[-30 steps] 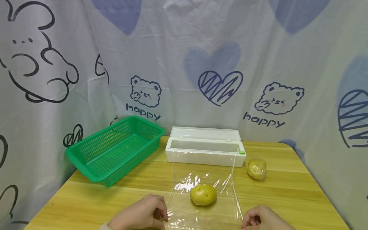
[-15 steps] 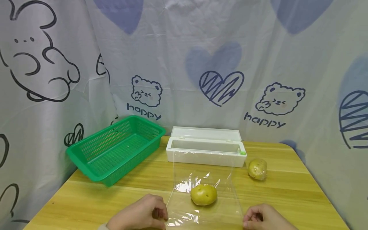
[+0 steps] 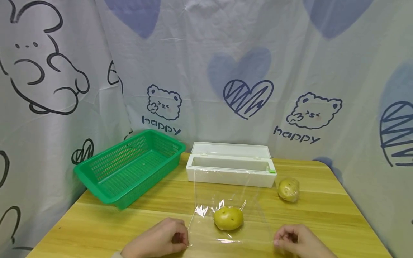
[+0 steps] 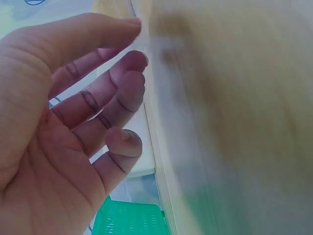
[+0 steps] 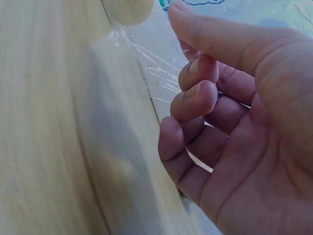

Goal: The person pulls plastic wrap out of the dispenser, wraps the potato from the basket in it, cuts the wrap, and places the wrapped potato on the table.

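Observation:
A sheet of clear plastic wrap (image 3: 206, 233) runs from the front of a white dispenser box (image 3: 226, 175) toward me. On it, in the middle, rests a yellow potato (image 3: 228, 218). My left hand (image 3: 161, 238) pinches the near left corner of the wrap, and my right hand (image 3: 300, 240) pinches the near right corner. In the left wrist view the left thumb and index finger (image 4: 124, 32) come together, the other fingers curled. The right wrist view shows wrap stretching up to the right thumb and fingertips (image 5: 195, 93), with part of the potato (image 5: 131, 10) beyond.
A second potato (image 3: 288, 189), wrapped in film, sits right of the box. The box lid (image 3: 230, 149) stands raised at the back, and a green slider (image 3: 272, 171) is at its right end. A green basket (image 3: 135, 170) stands at the left on the wooden table (image 3: 326, 215).
The near edge of the wrap has risen slightly and its glare has shifted. My right hand has moved a little to the right and away from me; the left stays nearly still.

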`<move>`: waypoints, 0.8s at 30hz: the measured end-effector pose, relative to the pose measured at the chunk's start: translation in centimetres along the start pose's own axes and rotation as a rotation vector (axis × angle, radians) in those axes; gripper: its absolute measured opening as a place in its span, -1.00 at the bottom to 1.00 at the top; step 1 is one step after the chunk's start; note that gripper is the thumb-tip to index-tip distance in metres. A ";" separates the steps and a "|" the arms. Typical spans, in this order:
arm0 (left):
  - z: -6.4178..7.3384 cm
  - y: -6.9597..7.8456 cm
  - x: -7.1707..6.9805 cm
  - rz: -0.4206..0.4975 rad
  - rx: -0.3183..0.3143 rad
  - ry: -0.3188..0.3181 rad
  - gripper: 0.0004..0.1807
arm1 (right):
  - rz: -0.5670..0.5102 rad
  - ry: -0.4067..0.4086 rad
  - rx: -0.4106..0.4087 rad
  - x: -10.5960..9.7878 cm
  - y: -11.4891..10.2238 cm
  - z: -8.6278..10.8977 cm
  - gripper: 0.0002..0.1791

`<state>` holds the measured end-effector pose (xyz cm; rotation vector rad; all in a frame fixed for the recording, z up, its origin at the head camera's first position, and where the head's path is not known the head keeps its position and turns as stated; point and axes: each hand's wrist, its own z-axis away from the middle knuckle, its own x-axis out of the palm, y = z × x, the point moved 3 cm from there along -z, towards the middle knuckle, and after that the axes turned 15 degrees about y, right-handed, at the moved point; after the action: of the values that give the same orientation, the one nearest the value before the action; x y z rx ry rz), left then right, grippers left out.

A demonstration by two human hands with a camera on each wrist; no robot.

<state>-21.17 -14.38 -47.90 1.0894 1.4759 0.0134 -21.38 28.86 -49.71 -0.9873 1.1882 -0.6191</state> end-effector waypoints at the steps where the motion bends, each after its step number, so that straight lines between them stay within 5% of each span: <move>1: 0.0 0.0 -0.1 0.002 0.012 0.012 -0.79 | 0.006 0.011 0.003 0.0 0.0 0.0 -0.76; 8: -0.8 -0.3 -1.2 0.004 0.107 0.140 -0.73 | 0.062 0.149 0.050 -0.1 -0.7 -0.2 -0.74; 11: -1.6 -0.6 -1.9 0.013 0.088 0.183 -0.73 | 0.082 0.203 0.072 -0.2 -1.2 -0.4 -0.74; 24: -5.3 -2.3 -2.4 -0.030 -0.035 0.261 -0.76 | 0.158 0.352 -0.059 -0.3 -2.7 -2.4 -0.80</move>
<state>-27.08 -14.10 -46.02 1.0670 1.7182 0.1648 -23.46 27.17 -47.34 -0.8442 1.5873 -0.6511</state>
